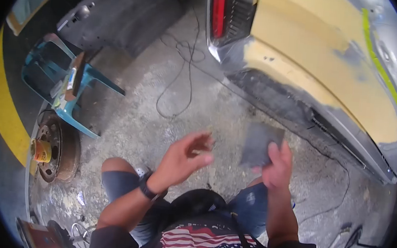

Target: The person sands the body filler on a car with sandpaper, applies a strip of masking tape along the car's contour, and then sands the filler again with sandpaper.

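Observation:
My right hand (280, 165) grips a dark grey sheet of sandpaper (259, 141) by its right edge, thumb on top. The sheet is a little blurred and hangs over the concrete floor in front of my right knee. To its left, my left hand (187, 155) is raised with fingers curved and apart, holding nothing. A gap separates it from the sheet. Ahead and to the right is a car body panel (306, 27) coated with yellowish filler, with a red tail light (218, 14) at its left end. Neither hand touches the panel.
A blue plastic chair (74, 113) at the left holds a wooden block (74, 76). Below it a rusty wheel rim (69, 153) bears a yellow can (41, 151). A dark detached panel (128, 14) stands behind. A cable (190, 88) loops across the concrete floor (136, 106).

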Action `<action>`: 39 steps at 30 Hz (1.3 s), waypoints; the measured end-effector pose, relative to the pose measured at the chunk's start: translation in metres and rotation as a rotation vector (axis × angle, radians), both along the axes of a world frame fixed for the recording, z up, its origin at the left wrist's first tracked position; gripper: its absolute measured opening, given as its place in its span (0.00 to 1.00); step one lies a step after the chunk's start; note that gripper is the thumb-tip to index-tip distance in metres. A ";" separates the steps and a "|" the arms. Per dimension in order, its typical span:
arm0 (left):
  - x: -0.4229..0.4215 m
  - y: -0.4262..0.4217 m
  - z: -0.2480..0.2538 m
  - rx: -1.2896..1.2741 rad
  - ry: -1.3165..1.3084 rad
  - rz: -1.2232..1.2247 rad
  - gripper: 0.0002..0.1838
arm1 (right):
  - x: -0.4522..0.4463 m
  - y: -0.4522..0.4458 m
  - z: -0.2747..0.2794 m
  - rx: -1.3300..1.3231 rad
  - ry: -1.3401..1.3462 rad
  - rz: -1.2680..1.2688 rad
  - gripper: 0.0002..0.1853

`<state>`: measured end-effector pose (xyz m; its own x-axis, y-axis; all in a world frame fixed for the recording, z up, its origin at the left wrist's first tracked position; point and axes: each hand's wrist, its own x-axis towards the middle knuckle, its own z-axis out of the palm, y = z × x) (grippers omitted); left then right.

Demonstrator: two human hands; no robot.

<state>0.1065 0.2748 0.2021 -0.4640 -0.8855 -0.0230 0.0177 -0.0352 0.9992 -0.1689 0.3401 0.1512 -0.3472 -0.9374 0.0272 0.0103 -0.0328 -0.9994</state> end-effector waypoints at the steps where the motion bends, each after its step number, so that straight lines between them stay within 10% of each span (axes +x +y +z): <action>1: 0.002 -0.013 -0.008 0.050 0.137 0.030 0.30 | 0.021 -0.012 -0.017 -0.021 -0.113 0.062 0.17; 5: 0.035 -0.064 -0.047 0.326 0.187 -0.121 0.21 | 0.098 -0.045 -0.012 0.161 -0.174 0.381 0.16; 8: 0.059 -0.102 -0.095 0.032 -0.131 -0.191 0.12 | 0.085 -0.069 0.001 0.611 0.432 0.759 0.18; 10: 0.058 -0.127 -0.107 -0.085 -0.203 -0.208 0.17 | 0.044 -0.054 -0.050 0.288 0.660 0.929 0.18; 13: 0.063 -0.152 -0.125 -0.189 -0.294 -0.265 0.22 | -0.042 -0.012 -0.072 0.863 0.905 0.493 0.19; 17: 0.072 -0.174 -0.141 -0.193 -0.319 -0.359 0.26 | -0.160 0.126 -0.185 0.941 0.970 -0.659 0.21; 24: 0.064 -0.164 -0.131 -0.091 -0.310 -0.306 0.10 | -0.235 0.224 -0.416 1.213 0.916 -0.851 0.45; 29: 0.057 -0.132 -0.112 -0.057 -0.264 -0.157 0.04 | -0.223 0.155 -0.385 1.164 0.777 -0.591 0.51; 37: 0.030 -0.107 -0.099 0.018 -0.105 -0.058 0.09 | -0.269 0.206 -0.472 1.280 0.783 -0.998 0.49; 39: 0.034 -0.122 -0.109 -0.067 -0.275 -0.137 0.11 | -0.270 0.218 -0.448 1.258 0.629 -0.655 0.31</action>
